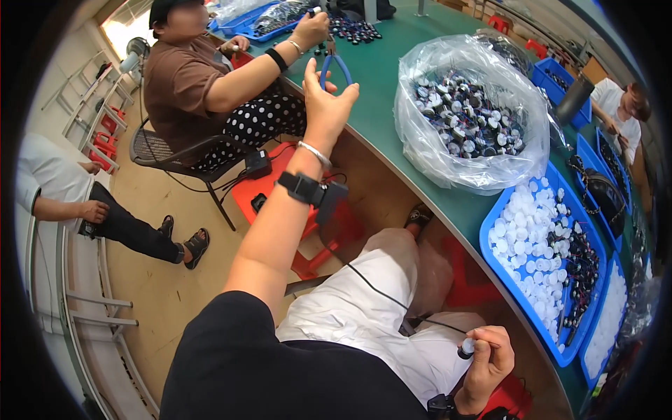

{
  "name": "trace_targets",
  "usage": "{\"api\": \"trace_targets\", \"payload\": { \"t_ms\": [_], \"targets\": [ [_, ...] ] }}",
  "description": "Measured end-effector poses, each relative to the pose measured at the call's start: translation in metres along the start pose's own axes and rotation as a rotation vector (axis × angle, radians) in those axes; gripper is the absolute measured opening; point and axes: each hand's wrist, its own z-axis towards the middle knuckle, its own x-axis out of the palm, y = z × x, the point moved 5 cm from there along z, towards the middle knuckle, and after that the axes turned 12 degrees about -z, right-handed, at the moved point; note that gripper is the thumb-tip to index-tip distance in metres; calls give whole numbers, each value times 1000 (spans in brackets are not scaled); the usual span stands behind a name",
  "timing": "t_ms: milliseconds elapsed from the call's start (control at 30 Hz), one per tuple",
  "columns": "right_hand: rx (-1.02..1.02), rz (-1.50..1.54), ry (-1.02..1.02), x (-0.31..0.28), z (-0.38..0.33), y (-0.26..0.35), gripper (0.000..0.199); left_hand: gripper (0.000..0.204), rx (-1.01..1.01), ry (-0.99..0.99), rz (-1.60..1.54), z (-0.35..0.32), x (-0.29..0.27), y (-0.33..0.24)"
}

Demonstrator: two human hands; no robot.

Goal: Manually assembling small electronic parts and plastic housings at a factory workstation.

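Observation:
My left hand (327,108) is stretched out over the table's near edge, its fingers around a pair of blue-handled pliers (340,68). The pliers point away from me, their jaws close below a co-worker's raised hand (310,29). Low at the right, my right hand (490,360) pinches a small round part (467,346) with a whitish translucent cap and a dark base between thumb and fingertips. It is held up beside my lap, apart from the table. A blue tray (493,255) with white caps and dark wired parts lies beyond it.
A large clear plastic bag (413,140) full of small wired parts stands on the green table (374,115). More blue trays line the right side. A co-worker sits at the left on a chair (157,143); a red stool (262,185) stands near my left arm. Another person stands far left.

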Motion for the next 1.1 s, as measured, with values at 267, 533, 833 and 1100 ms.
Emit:
{"api": "trace_targets", "payload": {
  "t_ms": [267, 533, 833, 1100],
  "targets": [
    [-57, 7, 2, -4, -16, 17, 10, 34, -169, 52, -413, -42, -29, -66],
    [-160, -30, -7, -6, -27, 32, 10, 24, -460, 91, -634, -79, -50, -84],
    [-156, -20, -7, -6, -35, 40, 11, 20, -445, 23, -860, -81, -96, -92],
    [-152, -21, -18, -5, -34, 39, 11, 25, -430, 50, -1017, -86, -107, -99]
  ]
}}
